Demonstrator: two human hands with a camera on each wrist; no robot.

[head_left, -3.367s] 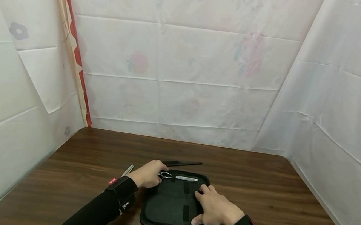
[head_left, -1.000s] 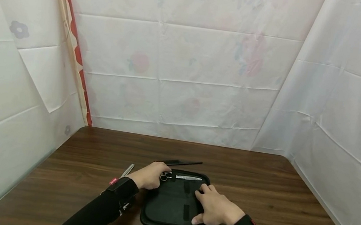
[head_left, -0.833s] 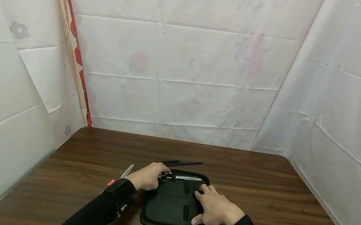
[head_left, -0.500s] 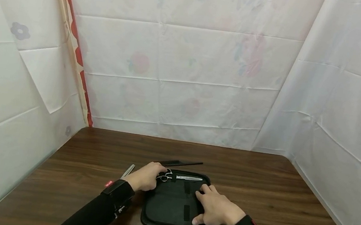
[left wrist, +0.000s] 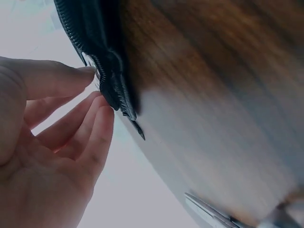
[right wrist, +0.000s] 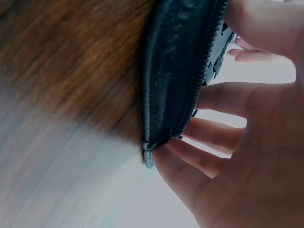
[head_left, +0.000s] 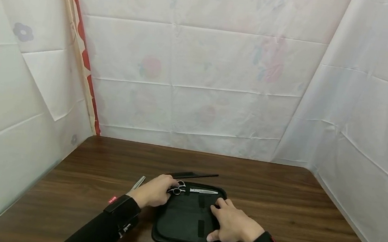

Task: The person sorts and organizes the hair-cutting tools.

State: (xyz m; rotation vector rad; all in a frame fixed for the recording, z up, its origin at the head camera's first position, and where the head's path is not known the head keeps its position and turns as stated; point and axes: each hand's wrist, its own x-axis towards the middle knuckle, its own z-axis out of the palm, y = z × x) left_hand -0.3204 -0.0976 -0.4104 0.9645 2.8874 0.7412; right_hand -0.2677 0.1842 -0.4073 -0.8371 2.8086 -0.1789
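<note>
A black zip case lies on the wooden table in the head view. Silver scissors lie along its far edge, under a dark band between handles and blades. My left hand pinches the scissors' handle at the case's far left corner. In the left wrist view, its thumb presses beside a silver edge, with fingers below the case rim. My right hand grips the case's right side, thumb near the front. Its fingers touch the zipper edge of the case in the right wrist view.
A black comb with a thin tail lies behind the case. Left of my left hand is a slim silver tool, mostly hidden by the wrist. White sheets hang behind the table and at both sides.
Earlier the scissors slid right, deeper through the band; lately they stay put. My left hand has since drawn back slightly left along the handles. The right hand keeps its place on the case.
</note>
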